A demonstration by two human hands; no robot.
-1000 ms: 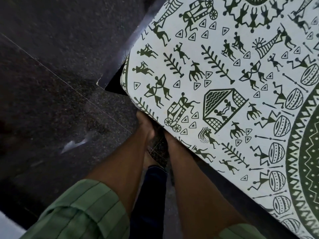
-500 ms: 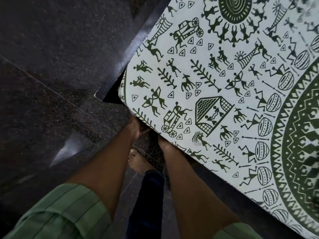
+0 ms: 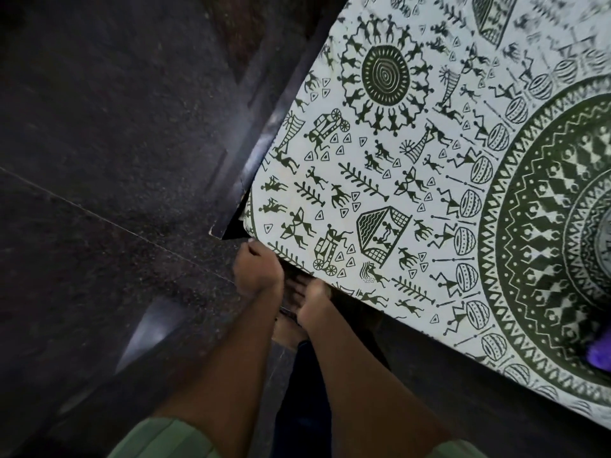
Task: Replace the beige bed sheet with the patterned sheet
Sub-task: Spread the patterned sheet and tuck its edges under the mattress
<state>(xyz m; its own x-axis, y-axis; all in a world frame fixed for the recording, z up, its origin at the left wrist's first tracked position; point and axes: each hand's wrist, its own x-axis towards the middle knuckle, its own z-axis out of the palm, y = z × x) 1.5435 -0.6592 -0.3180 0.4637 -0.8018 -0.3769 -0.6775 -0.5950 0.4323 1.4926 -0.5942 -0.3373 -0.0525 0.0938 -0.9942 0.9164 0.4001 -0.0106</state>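
At the near corner of the bed, the patterned sheet (image 3: 413, 193) lies flat, thin and soft, best taken by its hem, where the left hand (image 3: 258, 271) curls and the right hand (image 3: 312, 300) is hidden, so I cannot tell its state.

The bed (image 3: 291, 104) stands on a dark speckled floor (image 3: 99, 160). The patterned sheet (image 3: 413, 180), white with green figures, lies flat over its top, reaching the near corner and edge.
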